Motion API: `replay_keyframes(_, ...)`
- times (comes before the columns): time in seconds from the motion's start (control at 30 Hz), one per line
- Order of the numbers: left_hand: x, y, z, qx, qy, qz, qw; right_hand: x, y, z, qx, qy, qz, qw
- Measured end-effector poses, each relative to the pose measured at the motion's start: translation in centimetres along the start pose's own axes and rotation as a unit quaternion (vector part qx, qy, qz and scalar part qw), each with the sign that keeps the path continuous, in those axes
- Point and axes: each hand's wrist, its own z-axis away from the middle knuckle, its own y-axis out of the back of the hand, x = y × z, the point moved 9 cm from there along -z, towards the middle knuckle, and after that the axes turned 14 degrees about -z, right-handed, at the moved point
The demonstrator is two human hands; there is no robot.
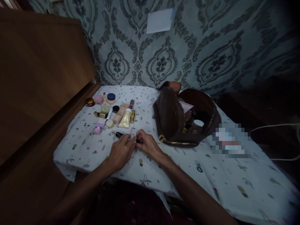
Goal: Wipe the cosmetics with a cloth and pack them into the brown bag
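Your left hand (120,152) and right hand (150,145) meet at the fingertips, low over the surface (93,157). The right fingers pinch a small dark item (139,141), which sits between the two hands; whether the left fingers also grip it, you cannot tell. The step in hand appears to be close two-handed handling of this item. The next move, as judged here, calls for a steady right pinch and left fingers kept clear of the black tube (117,134), which lies just beside them.

Note the hidden parts. Your fingers cover most of the dark item, so its kind is uncertain; the near end of the black tube passes out of sight at your left hand. To the right, the open bag (167,125) shows a white lid (198,123), but its deeper contents sink into shadow. Beyond it, a pixelated patch (231,142) masks whatever lies there.
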Motion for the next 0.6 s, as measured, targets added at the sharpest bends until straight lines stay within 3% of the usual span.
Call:
replay_keyframes(0.23, -3.5, -0.5, 0.8, -0.028, 0.041, 0.012, 0.999, -0.3, -0.1, 0.1, -0.018, 0.009, 0.014, 1.000)
replay_keyframes(0.43, -7.3, -0.7, 0.9, -0.014, 0.103, 0.008, 0.995, -0.8, -0.5, 0.1, -0.037, 0.036, 0.061, 0.997)
replay_keyframes(0.6, -8.5, -0.5, 1.2, 0.011, 0.120, 0.028, 0.992, -0.8, -0.7, 0.2, -0.039, 0.072, 0.094, 0.992)
